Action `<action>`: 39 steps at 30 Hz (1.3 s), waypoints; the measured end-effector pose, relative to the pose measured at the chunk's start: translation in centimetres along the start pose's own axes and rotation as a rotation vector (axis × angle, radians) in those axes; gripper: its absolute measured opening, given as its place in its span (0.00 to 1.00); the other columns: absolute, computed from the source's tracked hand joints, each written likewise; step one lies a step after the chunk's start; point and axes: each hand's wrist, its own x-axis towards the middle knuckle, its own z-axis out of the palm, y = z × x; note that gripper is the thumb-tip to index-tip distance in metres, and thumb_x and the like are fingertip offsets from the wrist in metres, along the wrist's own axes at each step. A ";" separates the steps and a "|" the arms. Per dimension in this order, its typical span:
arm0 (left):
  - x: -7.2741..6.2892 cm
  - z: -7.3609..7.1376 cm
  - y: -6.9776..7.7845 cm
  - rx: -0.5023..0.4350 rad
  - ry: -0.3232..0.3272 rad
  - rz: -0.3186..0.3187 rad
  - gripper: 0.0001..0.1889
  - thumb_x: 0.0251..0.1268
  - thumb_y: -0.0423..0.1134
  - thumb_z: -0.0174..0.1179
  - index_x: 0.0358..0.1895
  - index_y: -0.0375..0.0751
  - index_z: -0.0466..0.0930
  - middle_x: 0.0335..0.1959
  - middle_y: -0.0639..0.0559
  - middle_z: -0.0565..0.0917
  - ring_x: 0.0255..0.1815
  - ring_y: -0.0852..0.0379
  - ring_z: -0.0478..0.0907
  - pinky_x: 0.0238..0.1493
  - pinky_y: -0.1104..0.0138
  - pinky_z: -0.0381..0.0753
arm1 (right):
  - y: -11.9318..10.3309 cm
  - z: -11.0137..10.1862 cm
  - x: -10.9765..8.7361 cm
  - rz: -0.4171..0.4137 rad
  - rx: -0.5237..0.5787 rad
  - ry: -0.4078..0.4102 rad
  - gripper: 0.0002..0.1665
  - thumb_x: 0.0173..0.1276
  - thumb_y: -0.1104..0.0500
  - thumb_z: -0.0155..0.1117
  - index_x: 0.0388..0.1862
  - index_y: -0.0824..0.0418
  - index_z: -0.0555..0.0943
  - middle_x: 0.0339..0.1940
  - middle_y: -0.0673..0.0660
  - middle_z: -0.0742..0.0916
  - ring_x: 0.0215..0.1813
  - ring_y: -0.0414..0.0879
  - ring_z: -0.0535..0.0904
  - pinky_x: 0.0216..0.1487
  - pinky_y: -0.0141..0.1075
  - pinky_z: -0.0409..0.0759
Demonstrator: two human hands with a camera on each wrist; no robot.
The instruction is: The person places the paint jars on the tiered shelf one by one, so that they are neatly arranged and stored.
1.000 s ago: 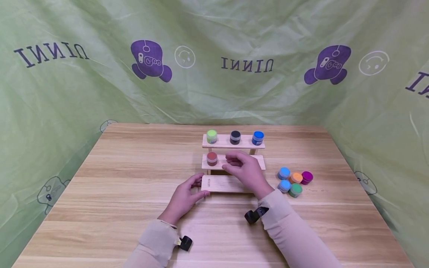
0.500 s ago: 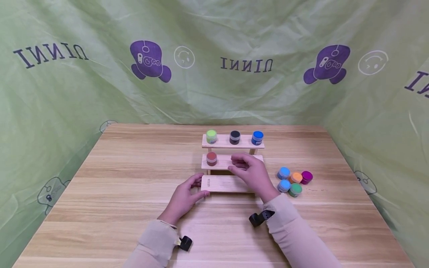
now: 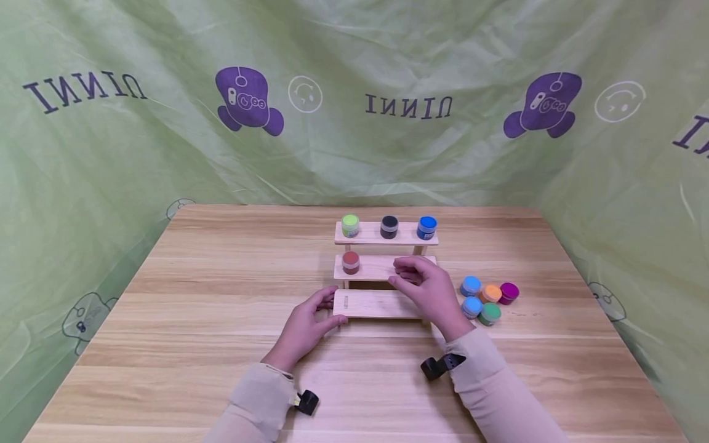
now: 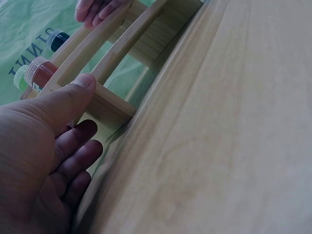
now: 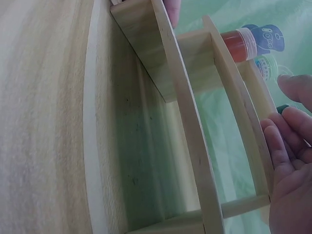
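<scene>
A three-tier wooden display stand [image 3: 382, 304] stands mid-table. At its lowest tier, my left hand [image 3: 301, 329] grips the left end, thumb [image 4: 84, 82] on the front edge. Beside the thumb, the other fingers curl below the board. My right hand [image 3: 429, 289] hovers by the right part of the middle tier, fingers loosely bent with nothing visible between them. A brown paint jar [image 3: 351, 263] sits at that tier's left end. Up on the top tier are a lime-green jar [image 3: 350, 226], a black jar [image 3: 389, 227] and a blue jar [image 3: 427, 227].
To the right of the stand, several jars cluster on the wooden table [image 3: 194, 344]: light-blue ones [image 3: 471, 285], an orange jar [image 3: 490, 293], a purple jar [image 3: 509, 293] and a green jar [image 3: 490, 314]. A green printed curtain [image 3: 332, 160] surrounds the table.
My right hand has drawn away from the brown jar, sliding rightward and slightly down along the middle tier. The left hand stays at the stand's left end. The jars have not moved.
</scene>
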 end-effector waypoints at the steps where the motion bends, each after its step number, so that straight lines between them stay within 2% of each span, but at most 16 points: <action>1: 0.0 0.0 0.0 0.001 0.000 -0.003 0.36 0.55 0.42 0.76 0.68 0.42 0.75 0.49 0.53 0.86 0.55 0.54 0.80 0.65 0.52 0.72 | 0.0 -0.1 0.0 0.000 0.004 0.003 0.20 0.65 0.59 0.75 0.55 0.60 0.84 0.52 0.57 0.86 0.51 0.49 0.84 0.54 0.36 0.83; 9: 0.0 0.1 0.0 0.004 0.001 -0.009 0.36 0.54 0.41 0.77 0.68 0.43 0.75 0.49 0.53 0.86 0.55 0.55 0.80 0.65 0.53 0.73 | 0.4 -0.6 -0.4 0.002 0.026 0.033 0.19 0.64 0.60 0.75 0.54 0.60 0.85 0.52 0.57 0.85 0.51 0.49 0.84 0.55 0.35 0.82; 16: 0.1 0.2 0.0 0.010 0.000 -0.005 0.36 0.54 0.41 0.76 0.68 0.43 0.75 0.50 0.53 0.86 0.55 0.54 0.81 0.64 0.53 0.73 | 0.7 -1.0 -1.0 -0.016 -0.015 0.065 0.19 0.65 0.58 0.74 0.55 0.60 0.84 0.51 0.56 0.86 0.51 0.48 0.84 0.55 0.34 0.82; 20: 0.1 0.3 0.0 0.009 -0.003 -0.003 0.36 0.54 0.42 0.76 0.68 0.42 0.74 0.50 0.53 0.86 0.55 0.55 0.81 0.64 0.53 0.73 | 0.8 -1.1 -1.2 -0.014 0.000 0.078 0.19 0.65 0.59 0.74 0.54 0.60 0.84 0.51 0.56 0.86 0.51 0.48 0.84 0.55 0.34 0.82; 26: 0.0 0.3 -0.1 0.011 -0.003 0.005 0.36 0.55 0.42 0.76 0.69 0.41 0.74 0.50 0.53 0.86 0.55 0.54 0.81 0.65 0.52 0.73 | 0.9 -1.2 -1.4 0.012 0.025 0.082 0.19 0.65 0.59 0.74 0.54 0.60 0.84 0.53 0.55 0.85 0.53 0.47 0.84 0.56 0.30 0.80; 34: 0.0 0.3 -0.1 0.010 -0.010 0.013 0.36 0.56 0.43 0.75 0.69 0.41 0.73 0.51 0.54 0.86 0.55 0.55 0.80 0.64 0.52 0.74 | 0.9 -1.2 -1.5 0.031 0.056 0.076 0.20 0.65 0.59 0.74 0.56 0.62 0.84 0.54 0.59 0.85 0.55 0.51 0.84 0.59 0.35 0.80; 39: 0.1 0.2 0.0 0.013 -0.006 0.018 0.36 0.56 0.41 0.75 0.69 0.40 0.73 0.51 0.52 0.86 0.55 0.54 0.81 0.64 0.52 0.73 | 0.9 -1.1 -1.4 0.027 0.056 0.074 0.21 0.65 0.59 0.74 0.56 0.62 0.83 0.54 0.58 0.85 0.55 0.50 0.84 0.58 0.34 0.80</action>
